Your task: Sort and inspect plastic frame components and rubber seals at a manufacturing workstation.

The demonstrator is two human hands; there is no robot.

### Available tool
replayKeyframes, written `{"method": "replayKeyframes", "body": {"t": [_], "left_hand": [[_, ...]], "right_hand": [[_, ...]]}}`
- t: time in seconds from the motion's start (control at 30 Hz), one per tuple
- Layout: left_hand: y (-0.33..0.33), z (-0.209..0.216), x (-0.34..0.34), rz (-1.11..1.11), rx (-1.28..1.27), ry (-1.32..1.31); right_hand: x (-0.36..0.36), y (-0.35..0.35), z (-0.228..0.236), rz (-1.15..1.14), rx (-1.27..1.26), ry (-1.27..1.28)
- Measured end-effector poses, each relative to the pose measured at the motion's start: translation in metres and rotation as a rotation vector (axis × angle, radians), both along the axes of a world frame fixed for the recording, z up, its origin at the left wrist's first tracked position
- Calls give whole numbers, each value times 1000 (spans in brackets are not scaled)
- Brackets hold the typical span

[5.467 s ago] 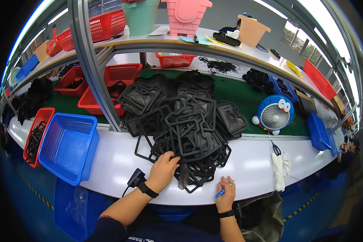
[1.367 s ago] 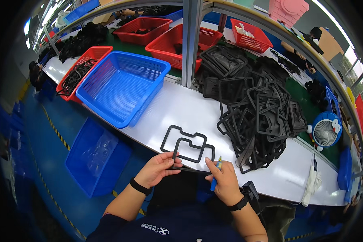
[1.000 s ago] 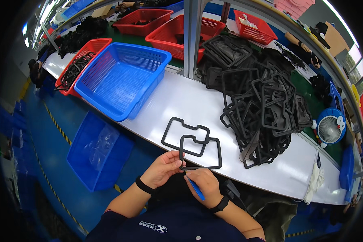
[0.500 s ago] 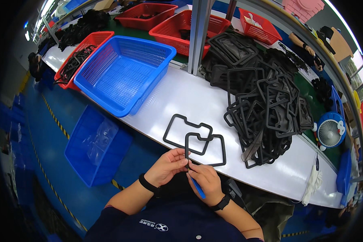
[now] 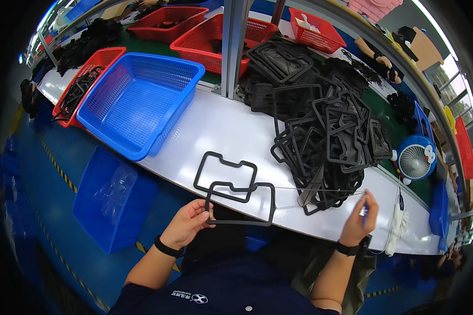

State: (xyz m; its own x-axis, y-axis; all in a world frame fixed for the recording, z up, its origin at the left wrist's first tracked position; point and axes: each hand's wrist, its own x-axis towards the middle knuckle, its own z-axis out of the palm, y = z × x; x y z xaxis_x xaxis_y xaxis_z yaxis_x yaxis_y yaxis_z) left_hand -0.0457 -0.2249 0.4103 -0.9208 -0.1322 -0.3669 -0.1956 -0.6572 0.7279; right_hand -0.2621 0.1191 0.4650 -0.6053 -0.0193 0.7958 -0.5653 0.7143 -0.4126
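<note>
My left hand (image 5: 188, 224) pinches the left side of a black, notched rubber-like frame (image 5: 242, 222), held at the near edge of the table. Under its upper part lies another black frame (image 5: 201, 171) of the same shape, flat on the white top. My right hand (image 5: 358, 224) is raised far to the right, its fingers closed on the end of a thin strand (image 5: 320, 189) that stretches back toward the held frame. Something small, blue and white, shows in that hand; most of it is hidden by the fingers.
A large heap of black frames (image 5: 347, 134) covers the table's middle right. Left of it stand a blue basket (image 5: 142, 149) and a red basket (image 5: 110, 52). A metal post (image 5: 232, 52) rises behind. At right are a blue fan (image 5: 416, 157) and a white glove (image 5: 398, 231).
My right hand has swung from beside my left hand out to the far right, drawing out the thin strand. The blue tool it held is now mostly hidden. My left hand keeps the frame.
</note>
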Motion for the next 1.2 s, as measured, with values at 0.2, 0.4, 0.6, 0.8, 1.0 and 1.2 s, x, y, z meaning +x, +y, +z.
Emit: {"method": "replayKeyframes", "body": {"t": [0.2,0.4,0.6,0.8,1.0,1.2], "left_hand": [[-2,-8,5,-25,-107,-30],[12,2,-6,-69,-215,-62],[18,2,-8,-82,-362,-2],[21,8,-14,145,-1079,351],[25,5,-17,402,-930,543],[19,3,-20,388,-943,560]], "right_hand": [[-69,151,-8,-297,-94,-127],[-16,57,8,-221,116,-357],[79,-80,-27,525,150,-574],[83,-88,-30,768,-121,-501],[95,-77,-33,954,182,-34],[97,-85,-33,901,162,-40]]}}
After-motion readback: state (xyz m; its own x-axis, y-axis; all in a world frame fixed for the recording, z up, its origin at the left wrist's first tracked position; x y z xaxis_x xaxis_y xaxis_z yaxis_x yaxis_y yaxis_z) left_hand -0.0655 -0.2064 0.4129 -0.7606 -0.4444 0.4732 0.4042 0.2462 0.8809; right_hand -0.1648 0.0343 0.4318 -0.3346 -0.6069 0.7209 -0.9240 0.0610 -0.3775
